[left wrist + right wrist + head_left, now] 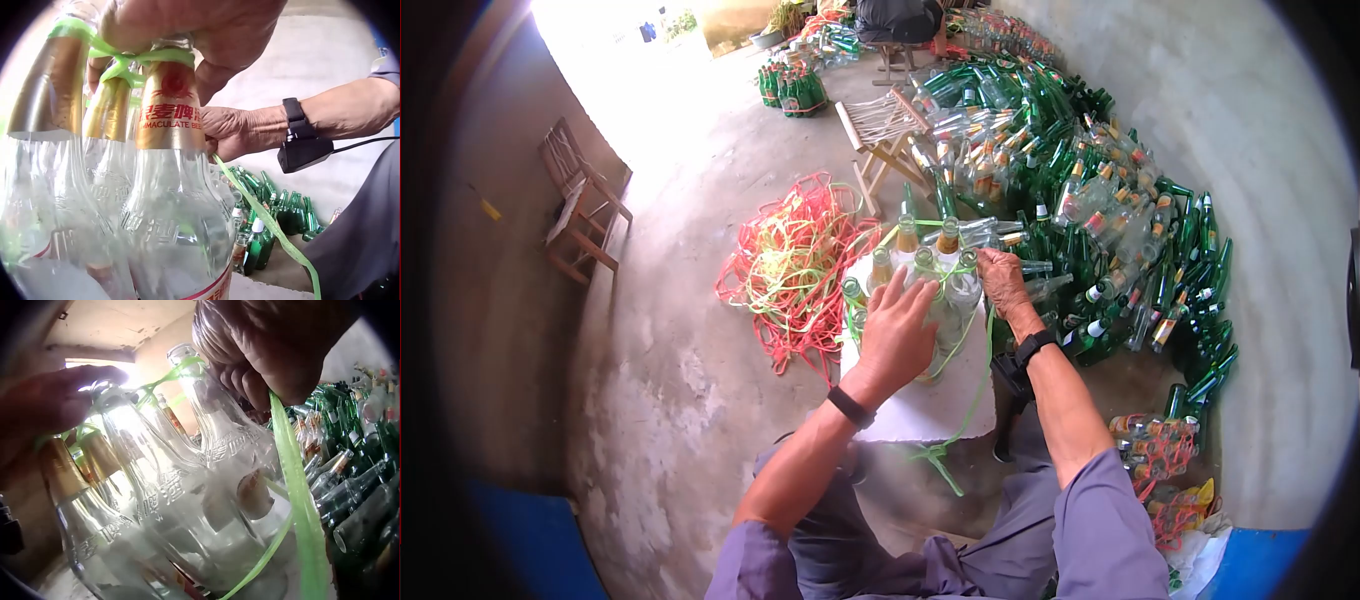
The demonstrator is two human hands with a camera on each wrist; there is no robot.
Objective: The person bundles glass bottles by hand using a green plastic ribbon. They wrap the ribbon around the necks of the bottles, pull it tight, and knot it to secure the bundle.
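Several clear glass bottles (178, 212) stand upright in a tight cluster on a white block (890, 415), some with gold foil necks. A green plastic strap (303, 506) runs around their necks, with a loose tail hanging past the block's near edge. My left hand (897, 335) lies over the near bottle tops, fingers extended and spread. At the cluster's right side my right hand (1003, 283) grips the strap in curled fingers, close beside a bottle neck. In the right wrist view the strap drops from that fist in front of the bottles.
A tangled heap of red and yellow-green straps (790, 265) lies left of the block. Piled green and clear bottles (1090, 200) line the right wall. A folding stool (880, 135) stands ahead, a wooden chair (580, 205) at left. Farther back, a person (895, 20) sits near bundled green bottles (792, 90).
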